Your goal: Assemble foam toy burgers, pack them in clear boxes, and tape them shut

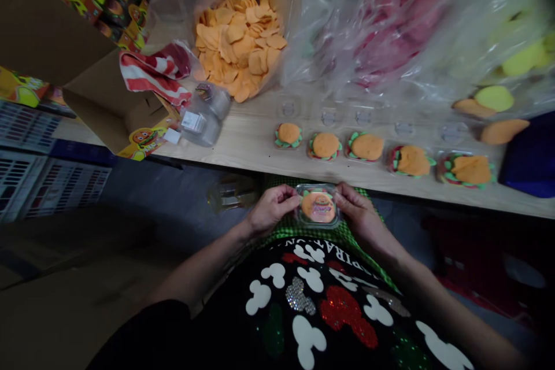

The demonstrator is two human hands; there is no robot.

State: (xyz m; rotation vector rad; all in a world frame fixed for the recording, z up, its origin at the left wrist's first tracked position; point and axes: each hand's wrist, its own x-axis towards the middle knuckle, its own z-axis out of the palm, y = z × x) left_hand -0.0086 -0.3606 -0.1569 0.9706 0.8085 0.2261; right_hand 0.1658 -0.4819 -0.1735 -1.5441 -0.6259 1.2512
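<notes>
Between my two hands is a small clear plastic box [318, 206] with a burger-shaped candy inside and a printed label on its lid. My left hand [274, 206] pinches its left edge between thumb and fingers. On the opposite edge, my right hand [356, 208] grips it the same way. The box is held low, in front of the table edge and over a green checked cloth. Several open clear boxes stand in a row on the table beyond, each with a layered burger candy, such as this one [365, 146].
A plastic bag of orange pieces [240, 40] sits at the back, beside a bag of pink pieces [399, 29]. An open cardboard box [108, 104], a striped cloth [151, 75] and clear containers [203, 121] are at the left. A blue bin [531, 156] stands right.
</notes>
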